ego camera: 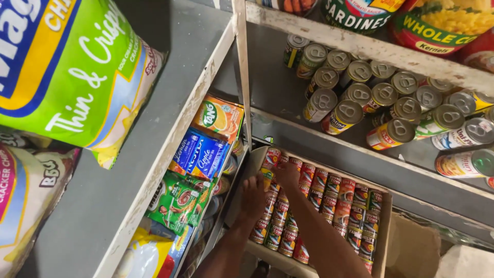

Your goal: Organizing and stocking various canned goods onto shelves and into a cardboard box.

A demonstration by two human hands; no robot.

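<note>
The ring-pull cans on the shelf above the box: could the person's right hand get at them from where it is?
Probably yes: the right hand rests on the boxed cans, and the ring-pull cans sit open-fronted just above.

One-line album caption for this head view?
Both hands, left hand and right hand, rest on red cans in a cardboard box.

Both bare arms reach forward and down from the bottom edge of the view, running close together. The left hand (253, 198) lies palm down with its fingers spread flat. The right hand (286, 175) stretches a little farther ahead, fingers curled downward at the tips.
</note>
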